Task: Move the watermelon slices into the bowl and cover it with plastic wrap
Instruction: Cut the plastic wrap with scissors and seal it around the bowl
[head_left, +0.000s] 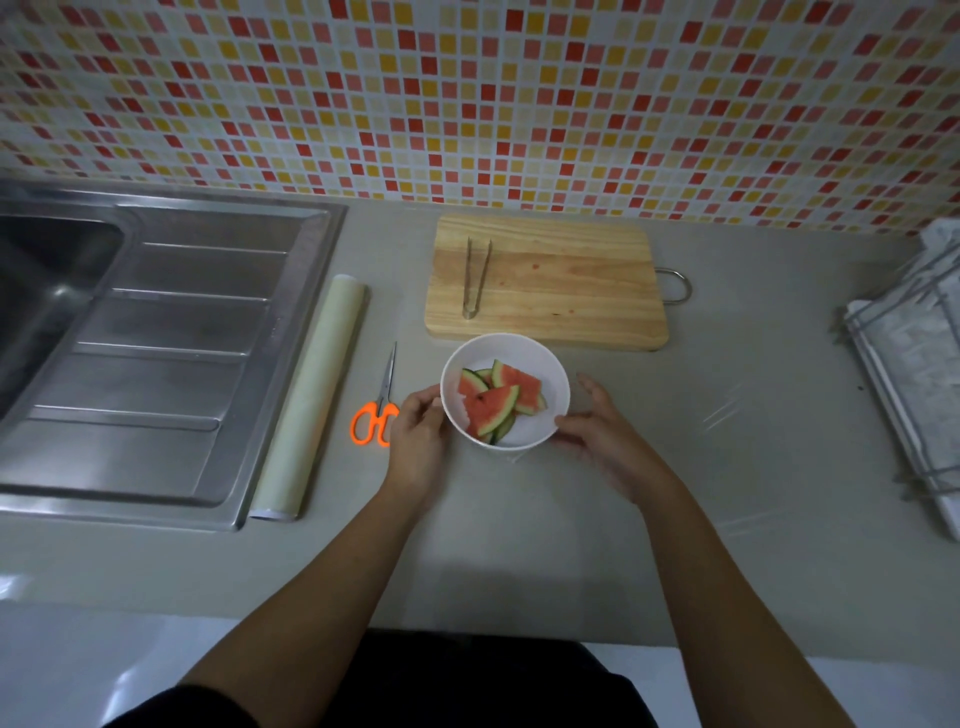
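Note:
A white bowl (550, 364) with several red watermelon slices (493, 405) in it stands on the grey counter in front of the cutting board. My left hand (418, 441) clasps the bowl's left side. At the lower right rim, my right hand (597, 431) rests its thumb on the bowl with the fingers spread behind it. A loose clear sheet of plastic wrap (722, 415) lies flat on the counter to the right of the bowl, visible only by its glints. The roll of plastic wrap (311, 395) lies left of the bowl, beside the sink.
Orange-handled scissors (379, 410) lie just left of my left hand. Metal tongs (475, 280) rest on the wooden cutting board (571, 280) behind the bowl. A steel sink with drainer (156, 353) fills the left; a wire rack (914, 364) stands at the right edge.

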